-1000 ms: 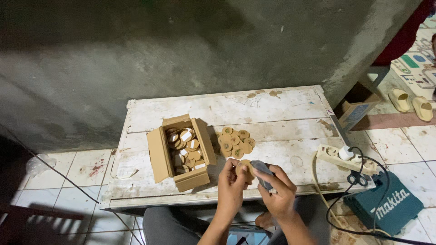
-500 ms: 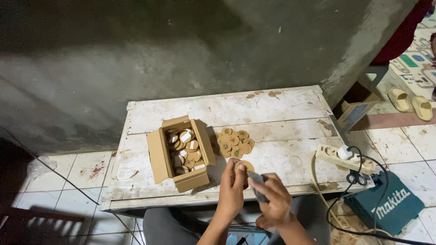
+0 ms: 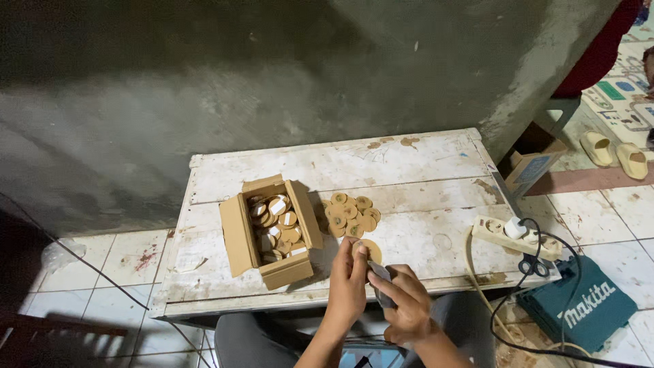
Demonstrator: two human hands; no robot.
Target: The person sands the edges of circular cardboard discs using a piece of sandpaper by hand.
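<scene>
Hands meet at the near edge of a worn white table, where the left hand lies flat, fingers together, pressing down on a single round wooden disc that peeks out beside its fingertips. The right hand is curled shut around a small grey tool, its tip pointing toward the disc. Just beyond, a loose pile of similar discs sits on the tabletop, and to its left an open cardboard box holds more of them, some with pale faces. A power strip with a plugged cable rests at the table's right end, above a teal case on the tiled floor. The disc looks thin, light and stiff, likely to skid on the painted boards unless pinned from above; it seems best gripped by its rim or held flat under the fingertips, and may chip at the edge if pressed hard.
</scene>
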